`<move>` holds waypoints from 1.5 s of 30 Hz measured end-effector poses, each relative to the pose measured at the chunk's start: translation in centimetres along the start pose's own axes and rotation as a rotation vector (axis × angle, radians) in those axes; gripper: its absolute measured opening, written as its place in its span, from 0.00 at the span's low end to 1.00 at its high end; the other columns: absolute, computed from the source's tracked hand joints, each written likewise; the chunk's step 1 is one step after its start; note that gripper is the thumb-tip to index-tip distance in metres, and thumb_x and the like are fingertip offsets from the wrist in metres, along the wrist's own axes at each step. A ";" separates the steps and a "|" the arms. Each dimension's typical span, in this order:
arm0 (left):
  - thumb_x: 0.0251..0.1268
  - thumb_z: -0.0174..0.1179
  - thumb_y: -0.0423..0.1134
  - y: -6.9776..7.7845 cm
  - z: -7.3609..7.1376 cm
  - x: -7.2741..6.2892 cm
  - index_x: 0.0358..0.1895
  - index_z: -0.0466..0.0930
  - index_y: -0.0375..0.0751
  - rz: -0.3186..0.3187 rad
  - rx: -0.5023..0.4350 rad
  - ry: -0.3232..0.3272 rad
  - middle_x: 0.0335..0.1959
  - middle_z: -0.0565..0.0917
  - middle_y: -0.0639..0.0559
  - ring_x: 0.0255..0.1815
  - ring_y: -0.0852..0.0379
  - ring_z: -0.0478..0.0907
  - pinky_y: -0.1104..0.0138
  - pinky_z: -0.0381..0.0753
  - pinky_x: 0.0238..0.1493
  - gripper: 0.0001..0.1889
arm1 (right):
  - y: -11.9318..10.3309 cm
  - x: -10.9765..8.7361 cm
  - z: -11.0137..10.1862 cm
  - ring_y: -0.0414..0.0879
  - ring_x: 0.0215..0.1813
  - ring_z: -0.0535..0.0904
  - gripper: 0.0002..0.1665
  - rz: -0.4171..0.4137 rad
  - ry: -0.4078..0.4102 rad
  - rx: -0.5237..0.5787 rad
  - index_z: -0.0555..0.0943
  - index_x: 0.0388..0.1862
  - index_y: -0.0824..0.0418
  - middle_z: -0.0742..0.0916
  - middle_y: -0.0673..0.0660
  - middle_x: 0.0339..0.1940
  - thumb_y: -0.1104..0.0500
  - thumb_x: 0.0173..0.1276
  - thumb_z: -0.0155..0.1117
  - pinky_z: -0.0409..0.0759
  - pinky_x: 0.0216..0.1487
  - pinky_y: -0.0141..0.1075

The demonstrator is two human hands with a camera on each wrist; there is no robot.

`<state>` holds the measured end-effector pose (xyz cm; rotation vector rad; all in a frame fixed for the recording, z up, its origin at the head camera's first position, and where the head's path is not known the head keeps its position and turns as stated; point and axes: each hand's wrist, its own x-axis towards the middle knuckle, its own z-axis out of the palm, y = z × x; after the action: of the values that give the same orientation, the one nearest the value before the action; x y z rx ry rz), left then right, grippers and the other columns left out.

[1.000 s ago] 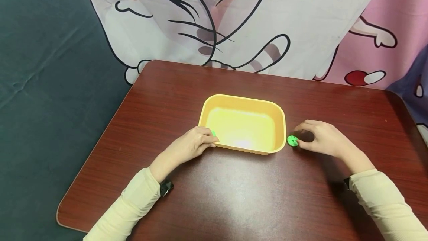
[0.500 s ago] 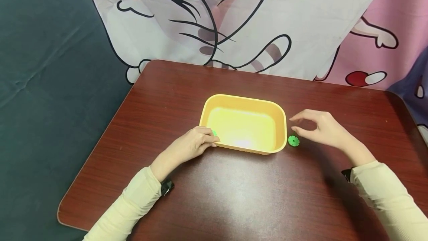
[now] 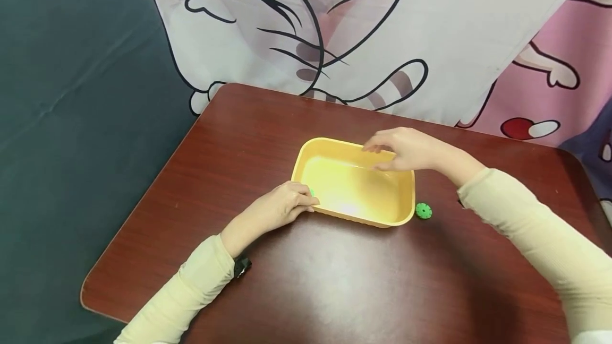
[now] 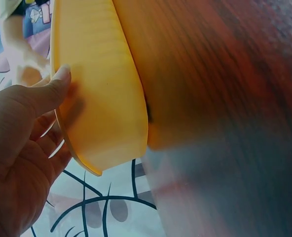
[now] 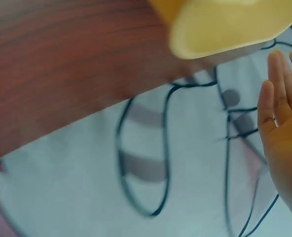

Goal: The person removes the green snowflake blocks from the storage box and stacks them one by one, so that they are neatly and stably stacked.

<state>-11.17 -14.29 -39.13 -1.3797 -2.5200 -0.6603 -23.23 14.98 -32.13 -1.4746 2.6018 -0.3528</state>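
A yellow plastic basin (image 3: 356, 182) stands on the table. At its near left corner my left hand (image 3: 287, 203) grips the rim; in the left wrist view the thumb (image 4: 59, 86) presses the outer wall and the other fingers go over the inner side. A small bit of bright green (image 3: 312, 192) shows beside those fingers, mostly hidden. My right hand (image 3: 406, 147) hovers over the basin's far right part, fingers loosely spread and holding nothing. On the table by the basin's right end lies a green notched disc (image 3: 423, 211) with a small centre hole.
The brown wooden table (image 3: 306, 291) has rounded corners. Behind it hangs a cloth with a cartoon cat (image 3: 287, 20), and dark green fabric (image 3: 71, 121) is on the left.
My right hand has let go of the green disc, leaving it on the table, then risen and moved left over the basin. The left hand keeps its hold on the rim.
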 end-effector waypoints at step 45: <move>0.56 0.64 0.31 -0.1 0.0 -0.6 0.39 0.85 0.43 -0.031 0.034 -0.008 0.31 0.78 0.54 0.36 0.59 0.77 0.69 0.76 0.45 0.08 | -5.4 10.7 9.6 0.40 0.39 0.74 0.16 -0.212 -0.305 0.045 0.80 0.38 0.55 0.78 0.47 0.37 0.55 0.50 0.73 0.75 0.45 0.34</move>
<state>-10.92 -14.78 -39.40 -1.3382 -2.5513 -0.6162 -22.04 1.82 -39.90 -1.6472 2.1976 -0.1872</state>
